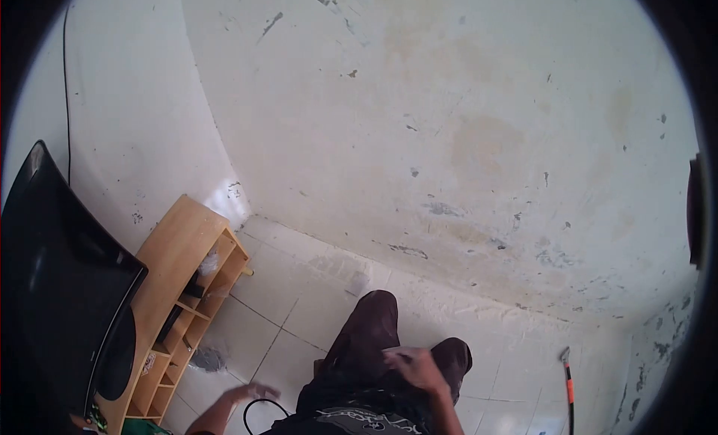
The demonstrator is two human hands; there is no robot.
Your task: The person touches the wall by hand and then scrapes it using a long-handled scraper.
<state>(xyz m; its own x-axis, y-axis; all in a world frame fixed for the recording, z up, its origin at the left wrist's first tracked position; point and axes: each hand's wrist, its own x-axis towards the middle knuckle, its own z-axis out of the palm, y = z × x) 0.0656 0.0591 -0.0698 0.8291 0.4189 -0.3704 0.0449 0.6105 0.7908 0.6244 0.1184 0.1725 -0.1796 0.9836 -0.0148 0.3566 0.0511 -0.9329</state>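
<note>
Fingers (394, 359) of right hand (420, 369) half-curled over trousers (374, 319), hold unclear, left hand (250, 392) blurred, grip unclear, television (60, 285) cropped.

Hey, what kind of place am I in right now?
Probably a living room with its walls under repair: there's what looks like a television on a wooden stand, a tiled floor, and a wall marked with chips and patches.

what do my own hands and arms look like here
Both the left hand and the right hand are ungloved, with whitish patches on the fingers that may be dust. No sleeve covers the forearms where they show, and no watch or band can be made out. The top is black with pale lettering.
</note>
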